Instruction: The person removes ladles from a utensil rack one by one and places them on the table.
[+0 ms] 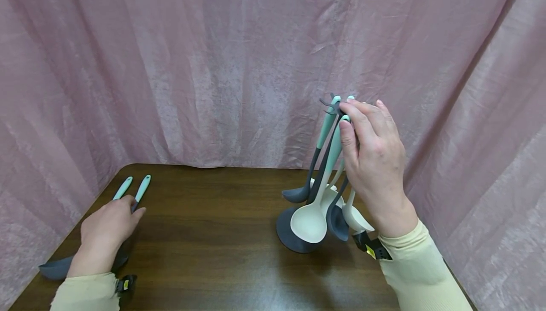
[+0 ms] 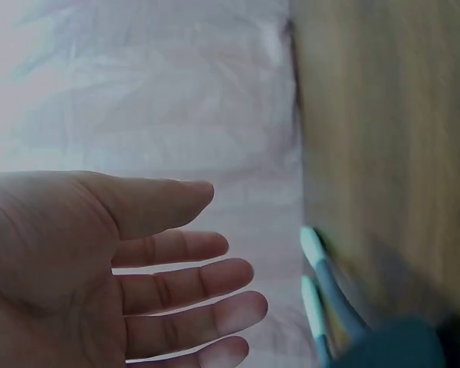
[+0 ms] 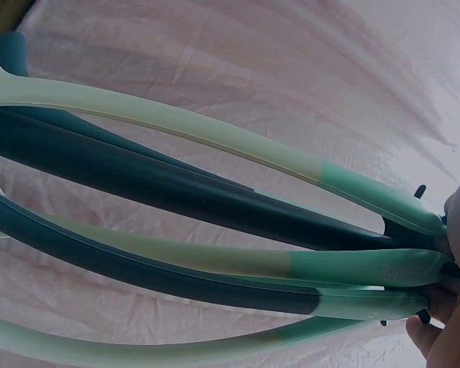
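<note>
My right hand (image 1: 375, 145) is at the top of a dark utensil stand (image 1: 290, 235), thumb and fingers around the mint handle end of a white ladle (image 1: 309, 223). In the right wrist view, the fingertips overlap several handle ends there. A dark ladle (image 1: 296, 193), another dark utensil (image 1: 338, 223) and a white utensil (image 1: 356, 218) hang beside it. Over at the left, my left hand (image 1: 108, 223) hovers above two dark utensils with mint handles (image 1: 123, 187). Its fingers (image 2: 207, 284) are straight and hold nothing; one dark bowl (image 1: 57, 268) shows beside the wrist.
The brown wooden table (image 1: 204, 235) spans the space between the two hands. Pink curtains (image 1: 256, 64) hang close behind the table and along both sides. Dark hooks (image 1: 328, 105) stick out from the top of the stand.
</note>
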### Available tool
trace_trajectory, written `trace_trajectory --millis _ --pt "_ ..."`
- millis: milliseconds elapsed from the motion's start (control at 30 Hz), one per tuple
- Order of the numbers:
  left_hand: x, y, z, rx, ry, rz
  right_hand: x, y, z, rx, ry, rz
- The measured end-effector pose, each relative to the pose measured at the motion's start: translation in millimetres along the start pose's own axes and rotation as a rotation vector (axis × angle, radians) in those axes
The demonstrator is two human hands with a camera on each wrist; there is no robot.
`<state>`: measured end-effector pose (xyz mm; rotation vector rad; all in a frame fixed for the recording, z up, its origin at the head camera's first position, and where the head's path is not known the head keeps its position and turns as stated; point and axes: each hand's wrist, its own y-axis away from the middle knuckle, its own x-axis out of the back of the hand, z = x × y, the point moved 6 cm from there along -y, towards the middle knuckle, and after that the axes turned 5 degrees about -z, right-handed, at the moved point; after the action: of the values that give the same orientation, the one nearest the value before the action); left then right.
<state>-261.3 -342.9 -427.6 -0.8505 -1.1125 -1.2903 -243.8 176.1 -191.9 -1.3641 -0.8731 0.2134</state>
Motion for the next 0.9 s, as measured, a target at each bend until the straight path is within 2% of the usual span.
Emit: trace_trajectory --millis 400,733,900 --pt "20.6 11.8 53.9 -0.106 -0.003 0.137 -1.1 -1.3 -0.2 -0.007 -0.001 -0.004" --pt "28.6 20.1 98.8 -0.221 0.027 0.287 -3.0 -0.7 2.2 -0.017 -0.002 -0.016" --pt "30.6 23.5 121.9 -0.275 0.043 0.327 -3.4 -0.9 3.1 -0.018 -0.002 -0.016"
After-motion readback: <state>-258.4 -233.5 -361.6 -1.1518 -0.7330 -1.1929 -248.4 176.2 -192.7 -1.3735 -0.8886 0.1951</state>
